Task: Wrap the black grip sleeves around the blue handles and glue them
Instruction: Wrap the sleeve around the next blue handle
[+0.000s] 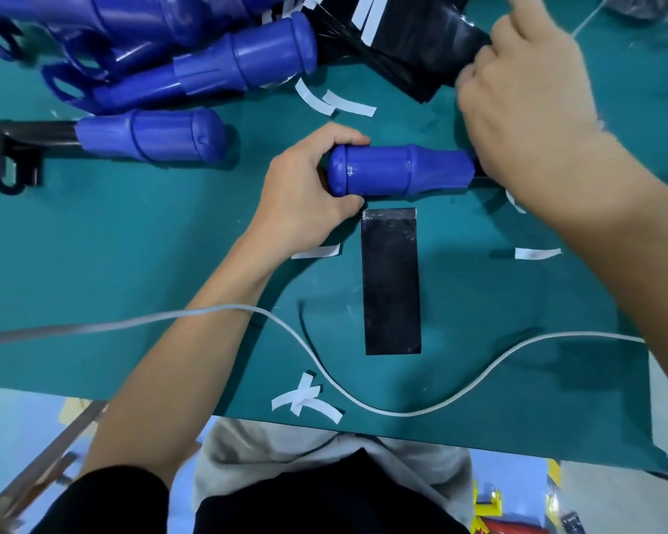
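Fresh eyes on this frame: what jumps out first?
The blue handle at centre, held at its butt end by the left hand and at its narrow end by the right hand. A flat black grip sleeve lies just below it on the green table. More blue handles are piled top left.

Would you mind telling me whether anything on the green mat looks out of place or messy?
Yes: white backing strips lie scattered over the green mat, two crossed near the front edge. A white cable snakes across the work area, just below the black grip sleeve.
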A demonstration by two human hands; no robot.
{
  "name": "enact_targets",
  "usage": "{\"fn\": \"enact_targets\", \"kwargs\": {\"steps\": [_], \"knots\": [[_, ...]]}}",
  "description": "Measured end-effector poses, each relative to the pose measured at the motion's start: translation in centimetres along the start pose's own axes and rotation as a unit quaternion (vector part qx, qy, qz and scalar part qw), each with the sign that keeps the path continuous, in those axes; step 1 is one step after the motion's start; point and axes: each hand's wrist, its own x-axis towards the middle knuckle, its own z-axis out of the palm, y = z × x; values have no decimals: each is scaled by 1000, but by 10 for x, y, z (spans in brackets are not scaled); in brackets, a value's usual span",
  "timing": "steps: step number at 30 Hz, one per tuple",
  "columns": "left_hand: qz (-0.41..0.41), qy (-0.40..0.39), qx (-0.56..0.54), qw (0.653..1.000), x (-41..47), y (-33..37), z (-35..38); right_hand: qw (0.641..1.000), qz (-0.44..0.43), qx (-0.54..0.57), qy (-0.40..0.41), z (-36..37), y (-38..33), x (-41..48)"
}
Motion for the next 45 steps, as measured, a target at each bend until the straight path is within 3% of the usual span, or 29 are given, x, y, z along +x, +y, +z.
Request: {"fn": "enact_targets", "kwargs": {"steps": [3,5,6,8,11,18,19,21,23,26,28,34,41,45], "knots": [[-12,-4,-7,1000,-1,2,1,991,83,95,51,-10,-13,-15],[-19,-8,-10,1000,-2,4,2,977,51,159,130,-21,-43,-47],[-20,-7,-9,1000,-2,4,2,961,93,214,150,-24,-60,-63],[-30,-1,-6,1000,-2,4,3,935,137,310,106,-23,-97,-85],[-40,-6,-1,999,-2,4,2,915,179,360,-32,-5,-136,-89],[-42,-73,-46,995,-2,0,-8,846,249,471,30,7,-129,-93],[-42,-80,-49,995,-2,0,-9,809,235,537,45,8,-117,-94],[-47,-91,-60,993,-2,-1,-12,684,212,694,77,6,-96,-97],[-55,-88,-70,992,-1,-1,-14,572,222,780,122,6,-90,-94],[-69,-88,-95,989,-2,0,-13,463,282,830,129,13,-108,-81],[-81,-106,-124,983,-2,3,-14,434,310,838,116,19,-125,-73],[-106,-144,-178,967,-3,8,-24,435,315,832,139,26,-147,-63],[-113,-139,-187,966,-5,14,-26,527,334,758,188,29,-142,-66],[-117,-132,-188,966,-5,15,-25,545,340,745,182,33,-142,-64]]}}
